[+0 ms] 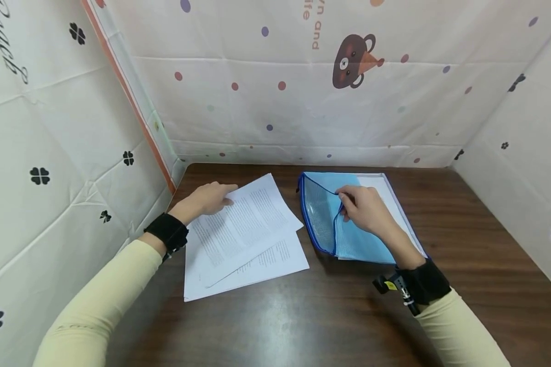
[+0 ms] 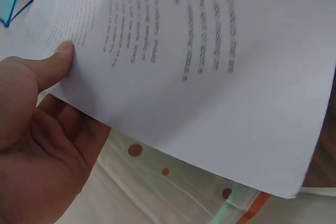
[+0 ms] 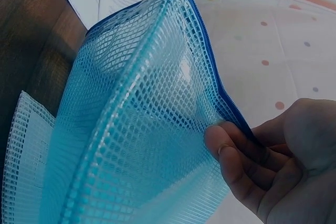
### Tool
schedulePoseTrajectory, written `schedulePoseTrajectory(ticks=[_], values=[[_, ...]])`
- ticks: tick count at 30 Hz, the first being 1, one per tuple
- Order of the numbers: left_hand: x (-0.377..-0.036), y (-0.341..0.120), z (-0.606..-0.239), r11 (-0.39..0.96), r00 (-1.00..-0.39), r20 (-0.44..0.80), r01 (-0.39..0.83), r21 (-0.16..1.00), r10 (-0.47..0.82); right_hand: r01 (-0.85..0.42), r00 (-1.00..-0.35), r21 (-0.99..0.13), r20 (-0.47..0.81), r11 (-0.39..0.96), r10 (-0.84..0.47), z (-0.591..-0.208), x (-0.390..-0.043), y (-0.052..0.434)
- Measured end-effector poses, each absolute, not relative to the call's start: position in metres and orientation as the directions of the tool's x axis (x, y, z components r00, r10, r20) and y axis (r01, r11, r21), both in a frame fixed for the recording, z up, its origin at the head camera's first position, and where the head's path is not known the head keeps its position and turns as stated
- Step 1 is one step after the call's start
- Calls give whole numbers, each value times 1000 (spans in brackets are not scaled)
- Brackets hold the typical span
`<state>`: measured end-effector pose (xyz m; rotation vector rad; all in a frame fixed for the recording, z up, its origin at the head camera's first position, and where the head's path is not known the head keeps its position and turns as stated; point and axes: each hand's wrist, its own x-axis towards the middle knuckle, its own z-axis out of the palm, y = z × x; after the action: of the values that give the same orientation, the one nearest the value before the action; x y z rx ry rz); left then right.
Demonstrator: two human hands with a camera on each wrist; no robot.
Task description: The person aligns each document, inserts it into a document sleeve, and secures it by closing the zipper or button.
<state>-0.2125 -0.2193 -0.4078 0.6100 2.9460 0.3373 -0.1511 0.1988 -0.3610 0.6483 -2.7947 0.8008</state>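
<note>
Dark wooden table (image 1: 349, 316), papers on its left half, pouch on its right, one hand on each.

Blue mesh zip pouch (image 1: 349, 234) lies mid-table w/ white sheets inside; right hand (image 1: 365, 209) pinches its blue top edge, lifting the mesh flap open. Loose stack of white printed sheets (image 1: 243, 234), at least 3, fanned just left of pouch; left hand (image 1: 206, 199) grips the top sheet's far corner, thumb on top. Bare wood near the front edge & far right.

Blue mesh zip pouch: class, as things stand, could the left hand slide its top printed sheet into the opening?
Probably yes: the right hand lifts the blue mesh zip pouch open towards the top printed sheet in the left hand, with only bare table between.
</note>
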Motion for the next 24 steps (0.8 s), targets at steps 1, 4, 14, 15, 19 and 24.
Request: schedulePoseTrajectory(ticks=[1, 4, 14, 15, 19, 24], values=[[-213, -222, -407, 884, -911, -53, 381, 271, 409, -449, -893, -467, 271, 762, -359, -361, -151, 199], [-214, -231, -407, 836, -905, -18, 384, 391, 425, -446, -894, -470, 279, 761, -351, -361, -150, 199], [-213, -260, -409, 675, -906, -137, 190, 713, 400, -432, -899, -493, 297, 755, -321, -359, -148, 200], [-213, -263, -409, 656, -907, -150, 163, 737, 393, -427, -901, -496, 297, 756, -315, -358, -148, 200], [-211, -271, -406, 575, -917, -171, 73, 815, 359, -404, -912, -508, 288, 761, -292, -357, -148, 201], [-209, -274, -402, 476, -943, -161, -4, 880, 290, -383, -921, -537, 282, 751, -268, -357, -150, 207]])
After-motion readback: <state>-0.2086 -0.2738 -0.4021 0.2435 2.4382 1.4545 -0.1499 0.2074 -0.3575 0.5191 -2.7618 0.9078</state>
